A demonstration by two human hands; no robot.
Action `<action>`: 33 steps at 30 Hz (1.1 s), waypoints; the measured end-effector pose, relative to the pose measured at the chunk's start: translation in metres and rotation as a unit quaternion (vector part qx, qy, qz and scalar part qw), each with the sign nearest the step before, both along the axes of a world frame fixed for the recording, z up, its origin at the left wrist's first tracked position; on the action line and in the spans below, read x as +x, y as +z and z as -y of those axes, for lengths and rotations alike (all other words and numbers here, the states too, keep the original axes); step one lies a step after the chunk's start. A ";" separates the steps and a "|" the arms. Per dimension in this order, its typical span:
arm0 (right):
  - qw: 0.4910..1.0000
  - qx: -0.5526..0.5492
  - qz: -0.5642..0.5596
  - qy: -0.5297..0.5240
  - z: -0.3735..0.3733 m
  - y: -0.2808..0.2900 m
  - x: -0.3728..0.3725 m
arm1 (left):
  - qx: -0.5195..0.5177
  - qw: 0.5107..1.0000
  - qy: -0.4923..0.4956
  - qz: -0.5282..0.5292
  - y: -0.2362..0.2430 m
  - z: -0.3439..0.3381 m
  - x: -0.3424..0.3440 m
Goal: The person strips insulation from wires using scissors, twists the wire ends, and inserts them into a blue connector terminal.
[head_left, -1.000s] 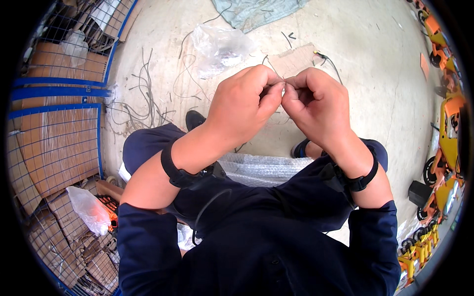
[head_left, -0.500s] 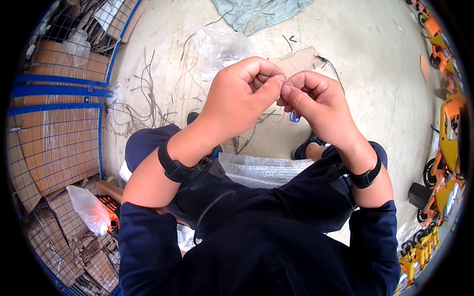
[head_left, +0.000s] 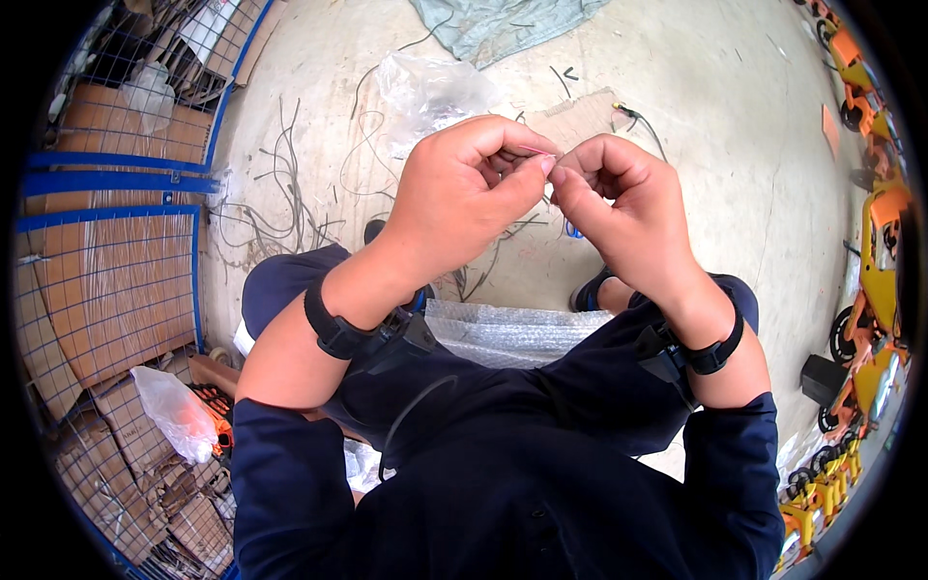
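Observation:
My left hand (head_left: 464,188) and my right hand (head_left: 633,213) are raised in front of me, their fingertips almost meeting. Between thumb and forefinger the left one pinches a thin red wire (head_left: 535,150), a short bit of which shows above the thumb. The right hand's thumb and forefinger are closed right beside the wire's end; whatever lies between them is too small to make out. Just below the right fingers, a blue loop (head_left: 572,231), like a scissors handle, is partly covered by the hand.
Black cable pieces (head_left: 285,184) and a clear plastic bag (head_left: 435,92) lie on the floor near a grey-green cloth (head_left: 512,24). Bubble wrap (head_left: 512,333) sits between my legs. Blue mesh cages (head_left: 106,280) with cardboard stand left; yellow-orange wheeled frames (head_left: 880,232) line the right.
Both hands stay pinched together with only a slight shift. More of the red wire shows above the left thumb, while the blue loop is more covered by the right hand.

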State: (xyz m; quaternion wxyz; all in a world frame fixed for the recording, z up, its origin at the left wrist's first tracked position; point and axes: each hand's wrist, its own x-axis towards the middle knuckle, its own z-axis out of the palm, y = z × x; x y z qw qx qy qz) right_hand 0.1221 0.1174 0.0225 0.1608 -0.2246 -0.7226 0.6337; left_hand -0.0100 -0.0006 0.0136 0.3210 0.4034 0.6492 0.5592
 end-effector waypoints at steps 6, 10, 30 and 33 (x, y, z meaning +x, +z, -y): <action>0.996 0.091 -0.002 -0.006 0.002 -0.005 0.000 | -0.023 0.999 0.018 0.031 0.002 -0.001 0.004; 0.993 0.118 0.024 0.004 -0.002 -0.003 0.000 | -0.031 0.994 0.040 -0.097 0.002 -0.003 0.006; 0.992 -0.118 0.000 0.052 -0.007 0.000 0.000 | 0.008 0.992 0.007 -0.124 0.003 0.002 -0.010; 0.998 -0.058 -0.017 0.022 -0.007 -0.005 0.000 | 0.015 0.989 -0.007 -0.145 0.008 0.003 -0.009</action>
